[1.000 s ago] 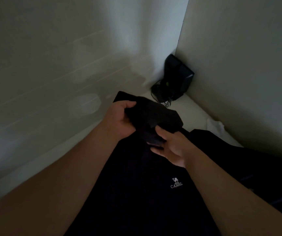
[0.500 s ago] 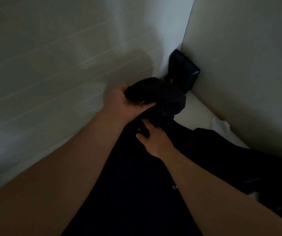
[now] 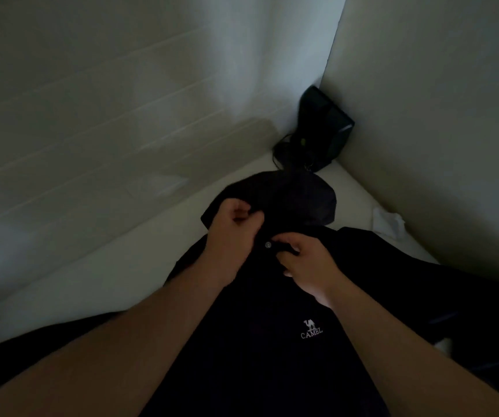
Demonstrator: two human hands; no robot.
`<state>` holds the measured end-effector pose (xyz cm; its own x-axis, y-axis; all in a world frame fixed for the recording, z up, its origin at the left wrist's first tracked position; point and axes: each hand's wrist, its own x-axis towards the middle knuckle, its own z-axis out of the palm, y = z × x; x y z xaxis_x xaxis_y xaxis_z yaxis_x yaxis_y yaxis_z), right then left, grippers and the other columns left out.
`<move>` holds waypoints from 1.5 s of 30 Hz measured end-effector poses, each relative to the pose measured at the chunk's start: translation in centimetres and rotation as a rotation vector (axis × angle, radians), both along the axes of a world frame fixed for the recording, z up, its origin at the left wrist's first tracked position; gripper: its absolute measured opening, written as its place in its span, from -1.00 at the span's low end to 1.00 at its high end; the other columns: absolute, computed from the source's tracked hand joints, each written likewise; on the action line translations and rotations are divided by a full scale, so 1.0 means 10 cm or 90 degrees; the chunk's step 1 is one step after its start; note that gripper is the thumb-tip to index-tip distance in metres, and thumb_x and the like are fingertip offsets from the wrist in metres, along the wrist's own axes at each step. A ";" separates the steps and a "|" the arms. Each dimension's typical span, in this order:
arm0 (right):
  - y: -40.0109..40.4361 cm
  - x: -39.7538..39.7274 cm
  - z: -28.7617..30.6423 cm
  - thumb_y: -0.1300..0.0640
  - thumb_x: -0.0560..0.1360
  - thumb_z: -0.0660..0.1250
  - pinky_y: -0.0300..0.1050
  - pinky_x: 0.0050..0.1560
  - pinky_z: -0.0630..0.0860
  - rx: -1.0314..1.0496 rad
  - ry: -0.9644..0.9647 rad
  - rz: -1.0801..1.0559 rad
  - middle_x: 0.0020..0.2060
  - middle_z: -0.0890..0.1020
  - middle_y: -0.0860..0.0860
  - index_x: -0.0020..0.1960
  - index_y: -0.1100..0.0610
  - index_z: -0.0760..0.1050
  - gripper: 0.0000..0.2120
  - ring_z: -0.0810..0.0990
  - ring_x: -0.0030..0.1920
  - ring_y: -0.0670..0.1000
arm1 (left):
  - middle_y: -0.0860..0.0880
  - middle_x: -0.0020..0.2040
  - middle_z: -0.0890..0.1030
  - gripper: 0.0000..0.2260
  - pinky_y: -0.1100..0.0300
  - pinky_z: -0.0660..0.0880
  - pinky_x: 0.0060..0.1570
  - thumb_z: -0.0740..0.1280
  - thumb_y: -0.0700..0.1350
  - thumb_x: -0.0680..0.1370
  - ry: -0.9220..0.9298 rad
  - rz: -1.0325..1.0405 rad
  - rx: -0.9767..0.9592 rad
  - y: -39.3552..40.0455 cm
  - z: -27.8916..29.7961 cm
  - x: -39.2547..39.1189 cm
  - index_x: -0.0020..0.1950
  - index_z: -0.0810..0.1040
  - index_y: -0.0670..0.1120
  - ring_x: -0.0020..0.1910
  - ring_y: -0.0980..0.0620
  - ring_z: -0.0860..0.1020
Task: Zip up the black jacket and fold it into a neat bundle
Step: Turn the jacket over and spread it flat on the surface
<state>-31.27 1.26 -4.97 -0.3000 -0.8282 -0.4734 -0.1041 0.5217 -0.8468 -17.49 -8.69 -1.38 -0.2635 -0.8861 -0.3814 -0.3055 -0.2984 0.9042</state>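
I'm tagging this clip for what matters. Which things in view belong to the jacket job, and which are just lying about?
Part of the job:
- black fabric jacket with white camel logo
- small silver snap button near its collar
- left hand and right hand, both pinching jacket fabric

Just lying about:
- black box-shaped device with cables in the corner
- crumpled white cloth by the right wall

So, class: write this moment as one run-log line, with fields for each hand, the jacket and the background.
left hand: pinches collar | right hand: grips front near snap button | black jacket: flat, logo up | corner: black device
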 end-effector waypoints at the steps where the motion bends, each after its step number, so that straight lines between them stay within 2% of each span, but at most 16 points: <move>1: 0.00 -0.02 0.03 0.29 0.62 0.32 -0.01 0.05 0.70 -0.005 -0.022 -0.011 0.06 0.75 -0.09 0.18 -0.09 0.68 -0.67 0.74 0.01 0.06 | 0.08 -0.03 0.55 -0.87 0.39 0.41 -0.12 0.41 -0.04 0.57 -0.121 -0.054 -0.151 0.15 -0.03 0.07 0.07 0.50 0.08 -0.08 0.15 0.56; 3: -0.01 -0.05 0.08 0.32 0.63 0.31 -0.04 0.03 0.69 -0.011 -0.041 -0.022 0.06 0.76 -0.02 0.18 -0.02 0.69 -0.68 0.73 0.01 0.07 | 0.10 -0.17 0.54 -0.89 0.42 0.40 -0.22 0.40 -0.06 0.57 -0.199 -0.161 -0.249 0.41 -0.09 0.18 0.02 0.50 0.11 -0.20 0.12 0.54; 5: -0.01 -0.07 0.14 0.34 0.63 0.31 -0.19 -0.07 0.66 -0.007 -0.053 -0.011 0.08 0.76 0.00 0.20 0.03 0.69 -0.69 0.70 0.03 0.01 | 0.11 -0.22 0.58 -0.94 0.43 0.43 -0.21 0.38 -0.03 0.60 -0.198 -0.214 -0.198 0.57 -0.19 0.21 0.03 0.53 0.10 -0.21 0.16 0.57; 9: 0.02 -0.12 0.23 0.34 0.64 0.31 -0.26 -0.13 0.64 0.028 -0.084 0.026 0.10 0.69 -0.15 0.14 -0.08 0.62 -0.67 0.68 0.07 -0.08 | 0.15 -0.04 0.56 -0.94 0.44 0.44 -0.05 0.40 -0.02 0.61 -0.232 -0.201 -0.247 0.57 -0.38 0.20 0.04 0.56 0.05 -0.05 0.27 0.53; 12: 0.02 -0.18 0.25 0.32 0.63 0.33 -0.21 -0.11 0.63 0.063 -0.081 0.031 0.25 0.65 -0.04 0.36 0.06 0.56 -0.65 0.66 0.13 -0.06 | 0.15 0.04 0.56 -0.89 0.41 0.42 -0.02 0.36 0.05 0.63 -0.256 -0.232 -0.285 0.54 -0.37 0.17 0.08 0.60 0.06 -0.03 0.25 0.51; 14: 0.03 -0.19 0.29 0.31 0.63 0.35 -0.22 -0.11 0.62 0.061 -0.061 0.048 0.25 0.65 -0.02 0.38 0.06 0.53 -0.64 0.65 0.13 -0.08 | 0.14 0.05 0.55 -0.77 0.26 0.50 -0.02 0.27 0.16 0.65 -0.288 -0.241 -0.282 0.58 -0.33 0.15 0.11 0.62 0.06 -0.03 0.19 0.53; 17: 0.05 -0.20 0.38 0.27 0.64 0.34 -0.25 -0.09 0.62 0.036 -0.005 0.137 0.05 0.65 -0.12 0.27 -0.01 0.54 -0.73 0.66 0.02 -0.12 | 0.11 -0.12 0.60 -0.73 0.23 0.51 -0.19 0.25 0.18 0.66 -0.268 -0.207 -0.208 0.60 -0.25 0.09 -0.04 0.60 0.03 -0.19 0.19 0.57; 20: 0.04 -0.17 0.41 0.19 0.63 0.36 -0.23 0.06 0.56 0.019 0.099 0.224 0.08 0.66 -0.13 0.34 -0.04 0.54 -0.69 0.65 0.08 -0.14 | 0.04 -0.28 0.58 -0.70 0.26 0.41 -0.30 0.25 0.07 0.67 -0.190 -0.144 -0.086 0.63 -0.18 0.03 -0.19 0.52 -0.05 -0.34 0.17 0.52; 23: 0.04 -0.17 0.45 0.20 0.64 0.36 -0.22 0.17 0.53 0.017 0.113 0.227 0.15 0.66 -0.15 0.37 -0.07 0.54 -0.65 0.62 0.16 -0.17 | 0.00 -0.25 0.57 -0.69 0.24 0.43 -0.27 0.21 0.05 0.70 -0.116 -0.089 -0.011 0.67 -0.20 0.02 -0.15 0.50 -0.10 -0.31 0.15 0.51; 26: 0.06 -0.24 0.48 0.24 0.62 0.34 -0.15 0.17 0.59 0.033 0.124 0.194 0.12 0.68 -0.11 0.33 -0.06 0.57 -0.66 0.65 0.12 -0.10 | -0.09 -0.15 0.64 -0.74 0.07 0.57 -0.18 0.21 0.03 0.70 -0.077 -0.022 0.012 0.69 -0.25 0.07 -0.07 0.51 -0.09 -0.23 0.05 0.58; 29: 0.08 -0.31 0.48 0.28 0.56 0.34 -0.08 0.08 0.64 0.060 0.130 0.163 0.03 0.72 -0.05 0.20 -0.05 0.62 -0.68 0.70 0.03 -0.02 | 0.01 -0.14 0.63 -0.95 0.24 0.56 -0.22 0.24 -0.09 0.68 -0.101 -0.055 -0.090 0.70 -0.19 0.13 0.04 0.45 0.06 -0.22 0.10 0.61; 32: 0.08 -0.34 0.50 0.25 0.53 0.34 -0.14 -0.08 0.60 0.073 0.161 0.172 -0.11 0.71 -0.04 0.09 -0.03 0.66 -0.75 0.69 -0.10 -0.02 | 0.05 -0.13 0.52 -0.80 0.31 0.46 -0.23 0.19 -0.19 0.67 -0.197 -0.185 -0.273 0.69 -0.16 0.16 -0.03 0.53 0.07 -0.22 0.15 0.52; 35: 0.08 -0.31 0.50 0.15 0.55 0.41 -0.12 -0.14 0.56 0.055 0.126 0.168 -0.27 0.64 -0.04 -0.02 0.01 0.68 -0.91 0.61 -0.23 -0.06 | 0.03 0.06 0.48 -0.76 0.18 0.56 -0.05 0.17 -0.10 0.69 -0.265 -0.213 -0.239 0.69 -0.17 0.12 0.07 0.63 0.07 -0.08 0.12 0.52; 37: 0.09 -0.27 0.49 0.07 0.59 0.43 -0.12 -0.11 0.57 0.039 0.096 0.150 -0.20 0.67 -0.03 -0.01 -0.01 0.66 -0.96 0.63 -0.18 -0.05 | 0.01 0.13 0.43 -0.74 0.14 0.55 0.07 0.17 0.03 0.69 -0.266 -0.202 -0.227 0.69 -0.18 0.08 0.11 0.64 0.02 0.01 0.08 0.51; 42: 0.13 -0.27 0.45 0.11 0.67 0.34 0.00 0.02 0.58 0.040 0.016 0.089 -0.08 0.68 0.09 0.05 0.06 0.65 -0.89 0.61 -0.09 0.04 | 0.02 0.06 0.49 -0.68 0.05 0.59 -0.06 0.17 0.21 0.67 -0.347 -0.272 -0.258 0.66 -0.11 0.05 0.13 0.60 0.05 -0.10 0.07 0.54; 45: 0.14 -0.24 0.46 -0.08 0.63 0.38 0.01 0.03 0.62 0.040 0.010 0.090 -0.13 0.66 0.06 0.04 0.16 0.65 -0.70 0.61 -0.09 0.02 | 0.06 -0.01 0.50 -0.73 0.04 0.58 -0.14 0.21 0.20 0.66 -0.390 -0.308 -0.331 0.73 -0.06 0.02 0.08 0.55 0.04 -0.16 0.07 0.55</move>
